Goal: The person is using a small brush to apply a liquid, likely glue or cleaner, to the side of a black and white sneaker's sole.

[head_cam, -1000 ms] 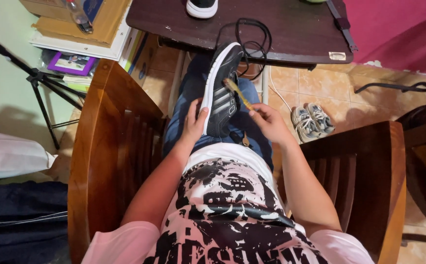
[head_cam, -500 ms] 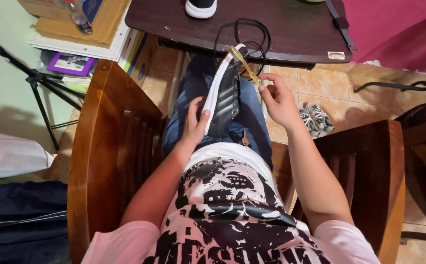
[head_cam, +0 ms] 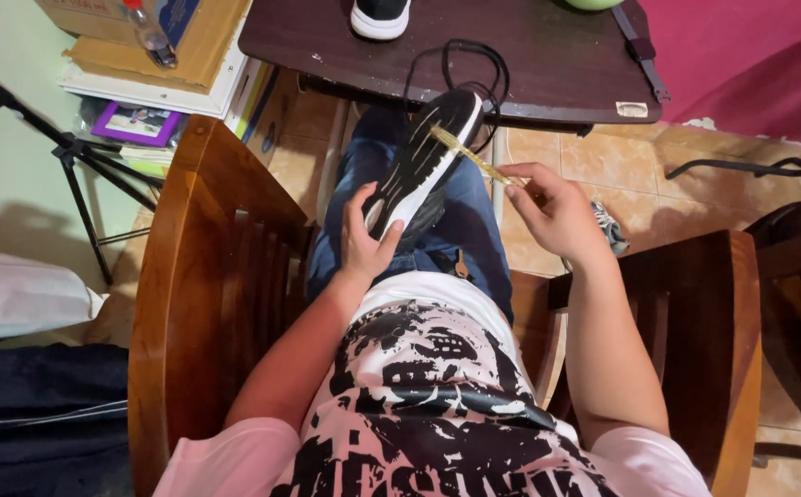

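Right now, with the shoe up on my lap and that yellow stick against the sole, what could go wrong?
The left hand grips only the heel of the shoe, so the raised toe could twist or slip off the lap. The thin yellow stick in the right hand might bend or snap if pressed hard. The black cable hanging off the table beside the toe could snag.

The black sneaker with a white sole edge (head_cam: 423, 161) shows a dark tread. The thin brush (head_cam: 470, 156) is yellow. The jeans (head_cam: 460, 221) are blue, the shirt (head_cam: 437, 405) pale pink with a black splatter print, the surface (head_cam: 547, 64) dark brown, the wooden chair (head_cam: 207, 276) reddish brown.
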